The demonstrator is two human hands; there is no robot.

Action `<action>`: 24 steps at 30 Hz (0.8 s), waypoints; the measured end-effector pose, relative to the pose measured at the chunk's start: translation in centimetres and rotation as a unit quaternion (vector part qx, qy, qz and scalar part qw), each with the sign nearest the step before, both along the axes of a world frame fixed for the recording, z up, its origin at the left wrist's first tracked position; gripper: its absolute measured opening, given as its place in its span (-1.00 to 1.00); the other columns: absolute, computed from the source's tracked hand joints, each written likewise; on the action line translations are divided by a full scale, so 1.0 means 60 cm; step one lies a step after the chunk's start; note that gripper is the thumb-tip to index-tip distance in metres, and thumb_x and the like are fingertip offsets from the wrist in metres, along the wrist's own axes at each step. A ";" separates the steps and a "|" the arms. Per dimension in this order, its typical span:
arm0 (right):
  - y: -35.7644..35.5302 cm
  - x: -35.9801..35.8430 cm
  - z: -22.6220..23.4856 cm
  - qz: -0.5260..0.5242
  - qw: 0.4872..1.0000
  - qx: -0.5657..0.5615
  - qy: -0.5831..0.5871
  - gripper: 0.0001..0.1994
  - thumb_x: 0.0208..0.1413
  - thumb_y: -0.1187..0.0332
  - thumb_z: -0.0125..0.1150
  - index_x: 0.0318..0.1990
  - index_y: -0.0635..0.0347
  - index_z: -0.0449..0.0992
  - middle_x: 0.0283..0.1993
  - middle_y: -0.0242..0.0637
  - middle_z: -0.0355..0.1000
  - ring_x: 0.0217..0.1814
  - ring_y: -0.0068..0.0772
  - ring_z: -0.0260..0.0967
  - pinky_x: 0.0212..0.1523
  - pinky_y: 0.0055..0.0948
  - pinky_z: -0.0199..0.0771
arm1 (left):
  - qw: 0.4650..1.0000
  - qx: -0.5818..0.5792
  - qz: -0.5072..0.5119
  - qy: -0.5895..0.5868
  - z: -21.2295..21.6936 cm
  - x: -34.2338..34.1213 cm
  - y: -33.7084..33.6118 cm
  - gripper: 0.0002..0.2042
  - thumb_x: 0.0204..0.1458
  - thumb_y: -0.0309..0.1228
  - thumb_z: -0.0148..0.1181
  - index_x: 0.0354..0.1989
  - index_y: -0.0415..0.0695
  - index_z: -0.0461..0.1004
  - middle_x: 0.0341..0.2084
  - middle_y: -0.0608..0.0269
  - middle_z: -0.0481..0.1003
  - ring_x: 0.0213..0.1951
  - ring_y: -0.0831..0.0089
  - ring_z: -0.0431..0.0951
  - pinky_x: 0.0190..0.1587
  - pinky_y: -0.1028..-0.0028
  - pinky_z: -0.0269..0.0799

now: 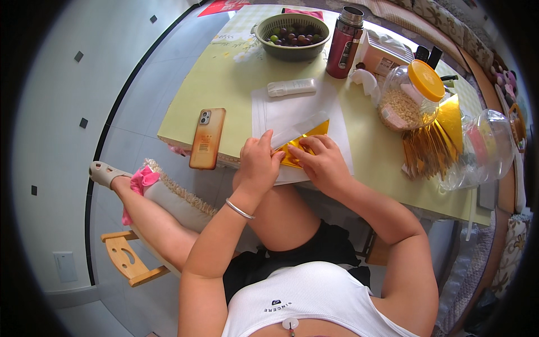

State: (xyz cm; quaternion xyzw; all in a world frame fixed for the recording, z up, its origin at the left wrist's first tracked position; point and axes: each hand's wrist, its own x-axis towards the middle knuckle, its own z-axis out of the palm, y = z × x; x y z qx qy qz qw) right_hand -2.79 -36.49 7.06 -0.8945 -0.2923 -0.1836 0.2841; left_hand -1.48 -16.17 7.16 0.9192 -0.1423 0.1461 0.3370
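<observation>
Head view: both hands, left hand [259,163] and right hand [323,163], pinch a gold paper [300,147]. Beyond them, a green bowl [264,31] holds grapes [295,36], and an orange-lidded jar [407,92] holds pale grains [400,106].

An orange phone [207,138], a maroon flask [344,42], and a bowl of grapes [292,36].

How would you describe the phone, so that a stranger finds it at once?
Start at the pale yellow-green table and follow its near edge to the left corner. There lies the flat orange rectangular phone, camera side up, left of the left hand. Nothing else nearby is orange.
</observation>
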 end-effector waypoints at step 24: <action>0.008 -0.005 0.006 -0.010 0.993 -0.114 0.016 -0.46 0.00 0.46 0.24 0.23 0.03 0.47 0.15 -0.17 0.35 0.27 -0.02 0.22 0.36 0.02 0.11 | 0.959 0.236 -0.020 -0.153 0.008 -0.072 -0.015 -0.71 -0.02 -0.44 0.20 -0.12 -0.26 0.58 -0.15 0.13 0.58 -0.04 0.21 0.52 0.11 0.22 0.35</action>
